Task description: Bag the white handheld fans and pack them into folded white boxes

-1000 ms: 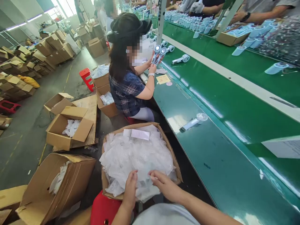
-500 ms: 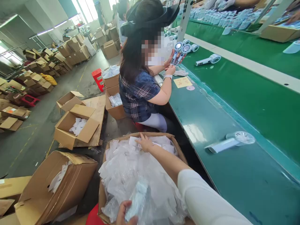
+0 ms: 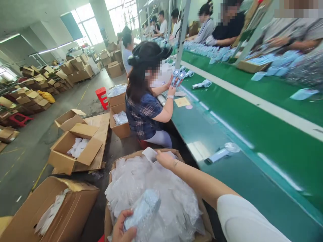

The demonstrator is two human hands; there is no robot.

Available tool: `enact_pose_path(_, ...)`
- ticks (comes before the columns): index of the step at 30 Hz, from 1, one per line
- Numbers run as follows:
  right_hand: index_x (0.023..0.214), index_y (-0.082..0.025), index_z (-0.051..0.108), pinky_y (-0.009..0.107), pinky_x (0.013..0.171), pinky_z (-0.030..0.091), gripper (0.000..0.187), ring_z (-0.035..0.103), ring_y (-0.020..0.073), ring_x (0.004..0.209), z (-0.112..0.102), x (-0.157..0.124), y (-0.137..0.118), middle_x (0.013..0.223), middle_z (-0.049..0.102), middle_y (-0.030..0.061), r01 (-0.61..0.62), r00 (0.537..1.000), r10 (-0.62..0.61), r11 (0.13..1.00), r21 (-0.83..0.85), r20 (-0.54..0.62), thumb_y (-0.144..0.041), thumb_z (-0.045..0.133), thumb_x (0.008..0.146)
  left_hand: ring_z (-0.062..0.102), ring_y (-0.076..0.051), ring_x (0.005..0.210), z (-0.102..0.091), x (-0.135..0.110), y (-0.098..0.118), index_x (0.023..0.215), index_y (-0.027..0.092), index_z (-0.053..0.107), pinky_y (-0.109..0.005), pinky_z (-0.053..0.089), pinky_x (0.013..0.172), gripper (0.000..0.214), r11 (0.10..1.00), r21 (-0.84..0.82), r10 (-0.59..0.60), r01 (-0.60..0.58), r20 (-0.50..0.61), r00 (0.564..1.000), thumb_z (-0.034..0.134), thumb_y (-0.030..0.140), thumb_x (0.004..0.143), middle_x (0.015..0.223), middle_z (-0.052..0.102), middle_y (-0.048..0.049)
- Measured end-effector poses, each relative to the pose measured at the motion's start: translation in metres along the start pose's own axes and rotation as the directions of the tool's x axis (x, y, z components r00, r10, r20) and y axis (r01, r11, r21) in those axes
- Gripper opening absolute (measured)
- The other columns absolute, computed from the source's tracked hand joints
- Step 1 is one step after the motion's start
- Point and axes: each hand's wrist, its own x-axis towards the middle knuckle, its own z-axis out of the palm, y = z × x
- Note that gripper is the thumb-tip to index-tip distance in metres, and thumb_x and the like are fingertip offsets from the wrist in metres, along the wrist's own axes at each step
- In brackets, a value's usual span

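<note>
A cardboard box in front of me is heaped with clear plastic bags. My left hand, at the bottom edge, is closed round a pale blue item wrapped in a bag. My right arm reaches across the box. My right hand pinches a small white paper slip at the box's far rim. A white hand-held fan lies on the green conveyor belt to my right.
A seated person in a plaid shirt just ahead holds two fans at the belt. More workers sit along the far side. Open cardboard boxes stand on the floor at left, another near my left knee. A red stool is further off.
Both hands were in the bag heap a second ago. My left hand has lifted a wrapped item; my right hand reached to the far rim and raised the white slip. The view tilted up.
</note>
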Motion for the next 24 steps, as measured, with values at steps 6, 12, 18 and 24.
enact_pose_path(6,0.084,-0.018,0.065,0.037,0.081,0.049,0.017,0.063,0.0223,0.083,-0.086,-0.164,-0.02,0.106,0.058,0.0138,-0.096,0.961,0.024,0.964,-0.249,-0.277,-0.017,0.049,0.091,0.061,-0.03,0.103,0.058,-0.007,0.095,0.09,0.022,0.065,-0.035,0.047,0.085,0.042,0.957,-0.155,0.284,-0.244,0.35,0.893,0.082,0.038,0.056,0.115,0.067,-0.0072)
enact_pose_path(12,0.094,-0.022,0.066,0.039,0.075,0.05,0.016,0.062,0.0242,0.077,-0.096,-0.316,0.007,0.104,0.058,0.0115,-0.329,0.754,0.195,0.939,-0.103,-0.628,-0.025,0.052,0.088,0.057,-0.03,0.116,0.187,-0.042,0.137,0.095,0.019,0.063,-0.041,0.045,0.095,0.027,0.799,-0.243,0.53,-0.55,0.716,0.454,0.07,0.027,0.07,0.124,0.063,-0.0118)
enact_pose_path(18,0.102,-0.019,0.065,0.043,0.078,0.051,0.022,0.066,0.0267,0.08,-0.056,-0.384,0.037,0.108,0.058,0.0164,-0.509,0.611,0.405,0.859,0.055,-0.68,-0.02,0.046,0.092,0.056,-0.027,0.12,0.28,-0.084,0.108,0.095,0.019,0.061,-0.047,0.042,0.104,0.024,0.451,-0.265,0.547,-0.853,0.837,0.029,0.059,0.01,0.072,0.125,0.062,-0.0147)
enact_pose_path(24,0.113,-0.018,0.064,0.045,0.093,0.048,0.027,0.064,0.0297,0.101,-0.055,-0.425,0.059,0.125,0.055,0.0184,-0.425,0.603,0.397,0.894,0.143,-0.692,-0.021,0.045,0.094,0.058,-0.026,0.117,0.293,-0.1,0.082,0.09,0.02,0.061,-0.045,0.044,0.101,0.016,0.401,-0.153,0.454,-0.903,0.889,0.051,0.059,0.013,0.076,0.125,0.063,-0.0138)
